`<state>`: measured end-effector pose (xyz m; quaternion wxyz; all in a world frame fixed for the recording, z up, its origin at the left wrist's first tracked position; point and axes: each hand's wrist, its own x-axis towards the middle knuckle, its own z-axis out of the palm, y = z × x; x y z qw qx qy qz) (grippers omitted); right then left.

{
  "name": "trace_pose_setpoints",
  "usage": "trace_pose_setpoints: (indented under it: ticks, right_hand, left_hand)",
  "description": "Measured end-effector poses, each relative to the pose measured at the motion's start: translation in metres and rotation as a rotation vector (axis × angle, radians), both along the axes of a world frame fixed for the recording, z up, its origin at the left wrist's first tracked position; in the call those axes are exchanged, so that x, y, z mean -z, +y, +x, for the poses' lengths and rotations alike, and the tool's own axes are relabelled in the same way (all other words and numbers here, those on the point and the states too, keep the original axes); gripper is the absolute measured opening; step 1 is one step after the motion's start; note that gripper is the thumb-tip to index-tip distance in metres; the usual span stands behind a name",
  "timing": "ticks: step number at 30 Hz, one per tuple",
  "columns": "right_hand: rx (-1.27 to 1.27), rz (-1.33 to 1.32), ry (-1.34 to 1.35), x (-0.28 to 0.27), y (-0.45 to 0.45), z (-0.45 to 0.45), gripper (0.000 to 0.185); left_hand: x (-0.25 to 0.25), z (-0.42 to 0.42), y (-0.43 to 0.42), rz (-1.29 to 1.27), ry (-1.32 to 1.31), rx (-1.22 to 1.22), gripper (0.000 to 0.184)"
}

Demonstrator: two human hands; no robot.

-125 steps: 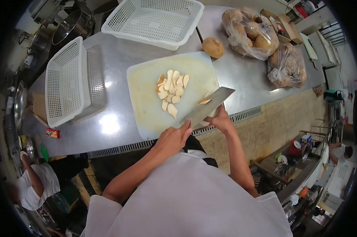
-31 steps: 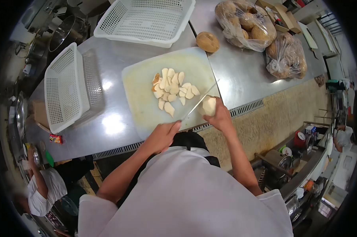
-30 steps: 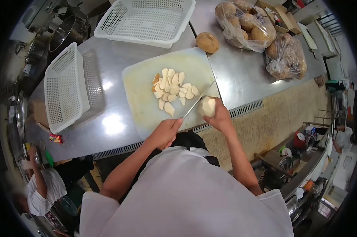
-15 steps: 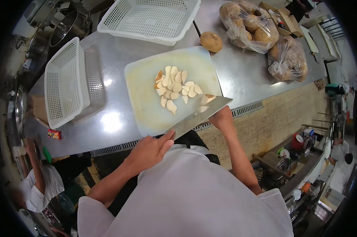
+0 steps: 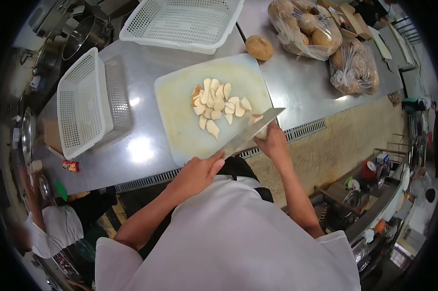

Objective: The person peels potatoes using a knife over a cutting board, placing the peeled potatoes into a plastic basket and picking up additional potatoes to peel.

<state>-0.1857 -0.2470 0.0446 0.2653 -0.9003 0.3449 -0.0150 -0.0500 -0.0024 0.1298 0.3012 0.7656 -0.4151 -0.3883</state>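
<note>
The left hand is gripping a cleaver, fingers closed; the right hand is cupping a partly hidden pale tuber by the near right corner of the cutting board. Slices are lying mid-board. A slip on slick flesh is threatening the right fingers.

A plain, loose, whitish top is worn, tinted faintly lilac and softly creased. The upper arms are covered by its short, wide sleeves. Black cloth is worn below, and a black band is partly seen at the waist. The left hand and right hand are ungloved.
</note>
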Motion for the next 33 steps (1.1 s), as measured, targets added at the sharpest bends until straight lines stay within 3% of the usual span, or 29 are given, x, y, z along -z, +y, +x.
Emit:
trace_pose_setpoints:
  ticks: [4, 6, 8, 10, 12, 13, 15, 16, 18, 20, 26, 28, 31, 33]
  right_hand:
    - [-0.018, -0.003, 0.002, -0.005, -0.001, 0.0, 0.077]
    - [-0.07, -0.033, -0.077, -0.003, -0.004, -0.008, 0.078]
    - [-0.123, -0.059, -0.158, 0.002, -0.007, -0.011, 0.079]
    - [0.005, -0.021, 0.058, 0.0, -0.003, -0.016, 0.083]
    - [0.027, -0.021, 0.045, 0.007, -0.002, -0.017, 0.077]
    - [0.041, -0.023, 0.032, 0.011, -0.001, -0.018, 0.07]
    - [-0.047, -0.088, -0.063, 0.01, -0.002, -0.017, 0.061]
    - [-0.141, -0.159, -0.161, 0.011, -0.002, -0.017, 0.051]
    - [-0.118, -0.227, -0.187, 0.027, -0.002, -0.02, 0.046]
    - [-0.083, -0.369, -0.238, 0.045, -0.001, -0.024, 0.037]
    - [-0.09, -0.218, 0.028, 0.012, -0.002, -0.017, 0.046]
    - [-0.08, -0.199, 0.058, 0.01, 0.002, -0.016, 0.043]
    - [-0.028, -0.189, 0.089, 0.01, 0.009, -0.013, 0.041]
    - [-0.003, -0.209, 0.091, 0.016, 0.01, -0.017, 0.042]
  left_hand:
    - [0.032, 0.009, -0.043, -0.005, 0.208, -0.073, 0.052]
    - [0.051, 0.019, -0.064, 0.337, 0.571, -0.194, 0.055]
    - [0.052, 0.024, -0.059, 0.311, 0.573, -0.203, 0.055]
    - [0.036, 0.021, -0.047, 0.306, 0.583, -0.2, 0.055]
    - [0.002, 0.013, -0.026, 0.076, 0.3, -0.051, 0.052]
    - [-0.009, 0.009, -0.015, 0.082, 0.301, -0.045, 0.052]
    - [-0.026, 0.003, 0.004, 0.008, 0.035, 0.047, 0.046]
    - [-0.035, 0.002, 0.007, 0.01, 0.034, 0.05, 0.046]
    - [-0.047, 0.002, 0.01, 0.194, -0.001, 0.117, 0.044]
    - [-0.041, -0.002, -0.004, 0.208, -0.046, 0.121, 0.045]
    - [0.018, -0.01, -0.054, 0.076, -0.019, 0.09, 0.043]
    - [0.009, -0.007, -0.047, 0.029, 0.009, 0.078, 0.043]
    - [-0.012, -0.008, -0.023, 0.186, 0.06, 0.065, 0.043]
    - [0.006, -0.012, -0.019, -0.014, -0.029, -0.024, 0.044]
